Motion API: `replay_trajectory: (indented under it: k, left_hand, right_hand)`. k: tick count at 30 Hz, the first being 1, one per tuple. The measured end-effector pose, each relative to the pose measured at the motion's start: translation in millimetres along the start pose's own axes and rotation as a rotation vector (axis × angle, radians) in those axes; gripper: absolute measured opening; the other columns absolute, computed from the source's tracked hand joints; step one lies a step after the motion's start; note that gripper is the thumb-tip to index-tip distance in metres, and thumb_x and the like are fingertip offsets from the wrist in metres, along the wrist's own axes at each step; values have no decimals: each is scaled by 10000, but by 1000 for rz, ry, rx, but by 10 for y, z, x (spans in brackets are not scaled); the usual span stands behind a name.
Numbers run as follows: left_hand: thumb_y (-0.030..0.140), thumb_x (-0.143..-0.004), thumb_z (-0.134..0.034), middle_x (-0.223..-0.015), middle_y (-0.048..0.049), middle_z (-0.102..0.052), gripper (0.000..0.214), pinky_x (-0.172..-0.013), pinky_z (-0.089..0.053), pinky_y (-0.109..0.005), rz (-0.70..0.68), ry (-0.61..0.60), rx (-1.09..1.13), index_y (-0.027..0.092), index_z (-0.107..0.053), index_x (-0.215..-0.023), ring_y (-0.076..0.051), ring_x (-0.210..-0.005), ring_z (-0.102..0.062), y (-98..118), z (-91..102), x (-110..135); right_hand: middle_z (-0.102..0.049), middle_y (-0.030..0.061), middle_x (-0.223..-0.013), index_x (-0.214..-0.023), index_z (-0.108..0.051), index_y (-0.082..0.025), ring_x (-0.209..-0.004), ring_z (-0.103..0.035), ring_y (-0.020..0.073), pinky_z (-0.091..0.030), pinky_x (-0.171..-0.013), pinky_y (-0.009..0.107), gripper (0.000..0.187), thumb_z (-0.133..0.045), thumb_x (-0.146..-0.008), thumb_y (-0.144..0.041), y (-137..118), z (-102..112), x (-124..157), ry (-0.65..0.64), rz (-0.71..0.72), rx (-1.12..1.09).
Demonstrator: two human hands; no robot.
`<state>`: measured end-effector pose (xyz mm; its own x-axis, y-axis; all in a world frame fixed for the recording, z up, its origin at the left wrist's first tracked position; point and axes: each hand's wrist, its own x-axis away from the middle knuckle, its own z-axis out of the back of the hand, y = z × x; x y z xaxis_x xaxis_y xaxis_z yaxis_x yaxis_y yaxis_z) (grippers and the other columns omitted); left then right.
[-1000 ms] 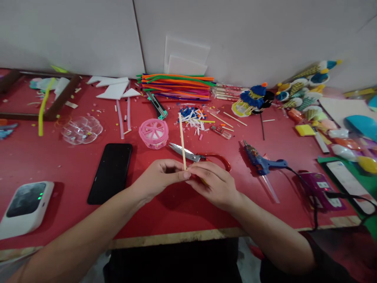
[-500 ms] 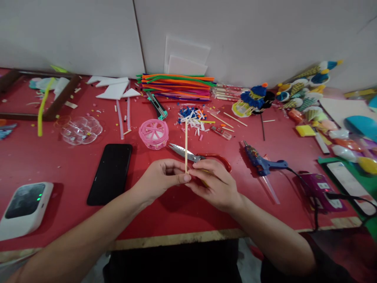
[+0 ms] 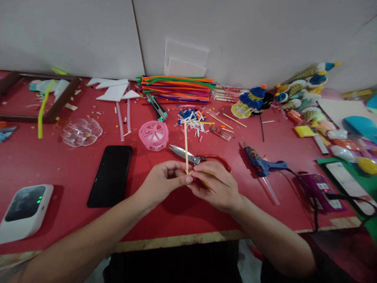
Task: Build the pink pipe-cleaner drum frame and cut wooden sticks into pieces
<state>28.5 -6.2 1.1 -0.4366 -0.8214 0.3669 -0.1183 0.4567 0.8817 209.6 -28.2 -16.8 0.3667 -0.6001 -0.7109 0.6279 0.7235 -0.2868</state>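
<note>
A thin pale wooden stick [image 3: 186, 147] stands nearly upright in front of me. My left hand [image 3: 165, 181] is closed, with thumb and fingers pinching the stick's lower end. Closed in a pinch, my right hand [image 3: 216, 184] meets the same end with its fingertips; anything small between them is hidden. Just beyond my hands lie scissors [image 3: 185, 154] with a red handle, partly covered by my right hand. A yellow part shows under the right fingers, and I cannot tell whether it belongs to the scissors. The round pink openwork piece [image 3: 153, 135] sits past my left hand.
A black phone [image 3: 110, 177] lies left, beside a white device [image 3: 26, 212]. On the right are a blue glue gun [image 3: 262, 161] with its cord and a purple box [image 3: 321, 190]. Pipe cleaners [image 3: 176, 88], a cutter [image 3: 156, 107] and cut scraps [image 3: 191, 118] lie behind.
The top of the stick has tilted slightly to the left. Both hands keep their grip at its lower end, and the view has shifted a little.
</note>
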Motion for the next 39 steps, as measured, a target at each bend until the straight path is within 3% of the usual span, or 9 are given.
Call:
replay_trajectory:
  k: [5, 14, 21, 23, 25, 28, 33, 36, 39]
  left_hand:
    - [269, -673, -809, -610, 84, -635, 461, -636, -437, -223, -40, 51, -107, 186, -544, -1041, -82, -585, -594, -2, 7, 2]
    - [290, -674, -798, -625, 84, -593, 433, -616, -443, -245, -115, 83, -131, 204, -482, -959, -99, -584, -592, -13, -11, 4]
    - [285, -644, -822, -642, 71, -627, 474, -616, -500, -247, -164, 195, -79, 216, -416, -877, -131, -631, -661, 14, 51, -58]
    - [292, -642, -819, -660, 60, -643, 492, -633, -518, -268, -205, 227, -103, 227, -375, -844, -151, -651, -679, 20, 82, -74]
    - [297, -649, -815, -672, 54, -644, 503, -643, -518, -272, -251, 258, -166, 232, -344, -814, -154, -659, -683, 19, 102, -73]
    - [299, -680, -795, -701, 43, -641, 494, -628, -499, -255, -307, 282, -253, 232, -317, -785, -151, -679, -685, 9, 109, -47]
    - [282, -705, -771, -717, 31, -645, 482, -647, -504, -267, -337, 196, -301, 237, -297, -777, -155, -708, -689, 3, 107, -17]
    - [270, -708, -768, -710, 39, -633, 480, -670, -510, -272, -330, 152, -296, 240, -294, -779, -150, -727, -688, 10, 125, -26]
    - [260, -706, -769, -706, 40, -640, 484, -691, -513, -281, -300, 114, -276, 241, -292, -785, -156, -744, -698, 22, 146, -34]
  right_hand:
    - [-692, 5, -909, -1044, -628, -255, -834, -671, 144, -574, -781, 299, 188, -619, -859, -224, 4, -10, 9, -14, -18, 16]
    - [-685, 14, -941, -1102, -627, -257, -875, -659, 155, -563, -824, 312, 259, -632, -850, -200, 9, -24, 16, 5, -14, 5]
    - [-673, 75, -999, -1102, -611, -213, -941, -632, 208, -527, -846, 389, 225, -614, -879, -249, 202, 140, -95, -136, -85, -38]
    - [-667, 92, -1011, -1097, -600, -191, -962, -626, 228, -523, -849, 401, 230, -591, -871, -231, 277, 248, -99, -233, -193, 26]
    - [-660, 114, -1012, -1061, -595, -158, -966, -625, 252, -517, -858, 412, 250, -583, -811, -166, 324, 343, -66, -408, -290, 144]
    - [-658, 127, -962, -971, -596, -151, -900, -634, 264, -522, -799, 394, 260, -598, -712, -141, 326, 392, 10, -631, -322, 322]
    - [-674, 134, -810, -865, -605, -123, -732, -647, 254, -477, -630, 332, 232, -603, -633, -107, 250, 327, -15, -810, -321, 547]
    - [-690, 144, -813, -887, -607, -113, -686, -654, 239, -406, -549, 304, 176, -596, -715, -150, 275, 404, -99, -890, -413, 608]
    - [-682, 102, -732, -814, -596, -163, -612, -629, 209, -343, -513, 292, 224, -563, -840, -383, 337, 610, -121, -869, -516, 605]
